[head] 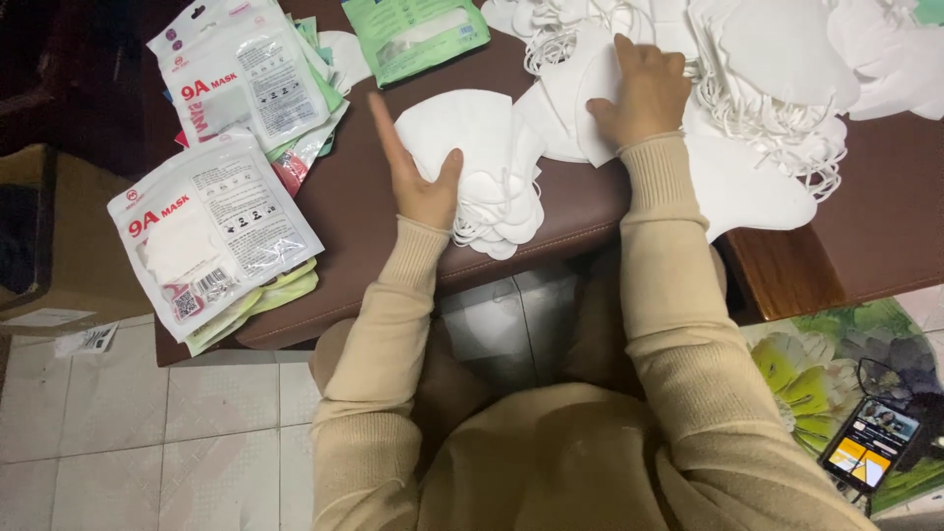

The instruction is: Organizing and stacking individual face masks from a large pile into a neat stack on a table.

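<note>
1. Left hand [418, 177] at about 10 o'clock of frame centre, fingers straight and pointing up, thumb spread; it grips the left edge of a small stack of folded white face masks [492, 167] between thumb and palm.
2. Stack of folded white face masks sits on the brown padded counter [354, 226], near its front edge, ear loops hanging over the edge at 6 o'clock of the stack.
3. Right hand [641, 90] at 1 o'clock of centre, palm down, fingers curled and pressing on a single white mask [590, 88] at the near side of the loose mask pile [777, 69]; cannot tell if it pinches the mask or only rests on it.
4. Loose mask pile spreads to 2 o'clock, tangled ear loops showing.
5. Packaged masks in white printed pouches [211, 231] at 9 o'clock, overlapping more pouches [246, 79] at 11 o'clock; green pouch [418, 34] at 12 o'clock.
6. Smartphone [870, 444] with lit screen at 4 o'clock on a floral cloth [816, 364], well apart from both hands.
7. Beige sleeves [678, 324] on both arms; tiled floor [147, 433] at 7 o'clock.
</note>
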